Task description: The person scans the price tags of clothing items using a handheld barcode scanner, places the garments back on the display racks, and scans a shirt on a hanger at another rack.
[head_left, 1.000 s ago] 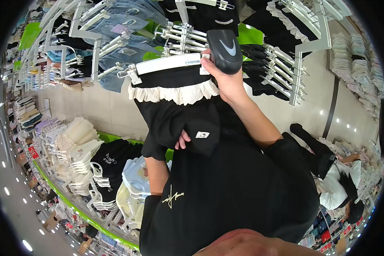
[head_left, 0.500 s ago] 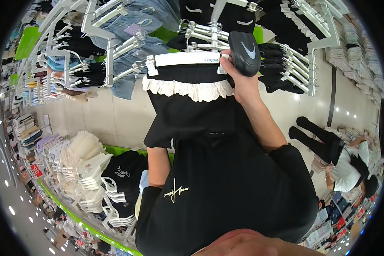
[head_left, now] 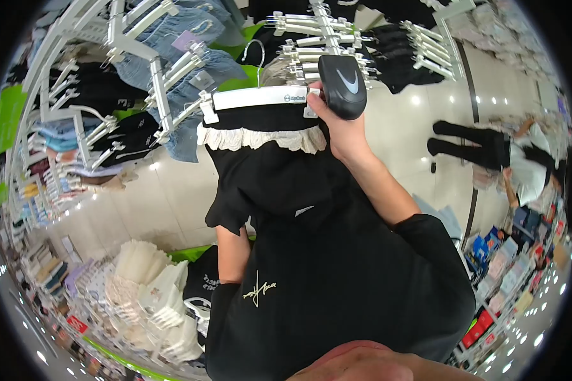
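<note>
A white clip hanger (head_left: 254, 98) with a metal hook is held up in front of me. Clipped to it is a black garment (head_left: 273, 168), shorts or a skirt, with a cream ruffle (head_left: 260, 138) below the waistband. My right hand (head_left: 343, 130) is closed at the hanger's right end, thumb by the clip. In the same hand is a black handheld device (head_left: 343, 87) with a silver tick-shaped mark, resembling a barcode scanner. My left forearm (head_left: 232, 254) goes up under the garment's lower part, and the cloth hides my left hand.
White racks (head_left: 156, 82) hold denim clothes (head_left: 171, 32) and black clothes on hangers ahead. Cream garments (head_left: 143, 286) are displayed at lower left, above a green-edged shelf. At right a person (head_left: 521, 162) in a white top and black trousers stands by stocked shelves.
The view has shifted, and the hanger with my right hand sits slightly lower and further left. The garment's lower part is more bunched. The hanger's hook now shows clearly.
</note>
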`<state>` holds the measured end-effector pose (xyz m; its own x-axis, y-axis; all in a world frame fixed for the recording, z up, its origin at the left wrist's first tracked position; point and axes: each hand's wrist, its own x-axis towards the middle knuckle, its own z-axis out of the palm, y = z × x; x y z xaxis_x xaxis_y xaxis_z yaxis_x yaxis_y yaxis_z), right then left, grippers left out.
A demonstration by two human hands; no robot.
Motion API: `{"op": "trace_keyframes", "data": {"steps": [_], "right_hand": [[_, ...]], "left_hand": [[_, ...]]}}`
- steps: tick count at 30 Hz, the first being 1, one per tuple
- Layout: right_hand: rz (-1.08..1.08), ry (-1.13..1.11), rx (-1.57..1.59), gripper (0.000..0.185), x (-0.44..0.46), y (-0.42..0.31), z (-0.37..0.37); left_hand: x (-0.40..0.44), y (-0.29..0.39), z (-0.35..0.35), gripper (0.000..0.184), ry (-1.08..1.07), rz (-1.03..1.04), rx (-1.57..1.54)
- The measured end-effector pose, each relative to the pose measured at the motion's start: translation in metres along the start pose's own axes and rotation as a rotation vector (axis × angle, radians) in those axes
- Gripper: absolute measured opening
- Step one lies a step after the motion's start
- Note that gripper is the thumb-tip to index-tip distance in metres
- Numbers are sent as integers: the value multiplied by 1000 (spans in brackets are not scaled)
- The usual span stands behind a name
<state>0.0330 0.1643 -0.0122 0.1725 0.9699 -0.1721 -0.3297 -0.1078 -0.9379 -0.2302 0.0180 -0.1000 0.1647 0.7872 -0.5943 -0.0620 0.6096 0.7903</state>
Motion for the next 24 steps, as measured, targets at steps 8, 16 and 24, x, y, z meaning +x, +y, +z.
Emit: {"op": "trace_keyframes", "data": {"steps": [8, 16, 24], "right_hand": [[-11, 100, -86, 38, -28, 16, 8], [-138, 146, -38, 28, -16, -10, -3], [-131, 15, 88, 32, 41, -50, -38]], "left_hand": [[25, 6, -29, 51, -125, -8, -92], [59, 50, -31, 57, -184, 65, -571], [45, 78, -9, 64, -133, 273, -1105]]}}
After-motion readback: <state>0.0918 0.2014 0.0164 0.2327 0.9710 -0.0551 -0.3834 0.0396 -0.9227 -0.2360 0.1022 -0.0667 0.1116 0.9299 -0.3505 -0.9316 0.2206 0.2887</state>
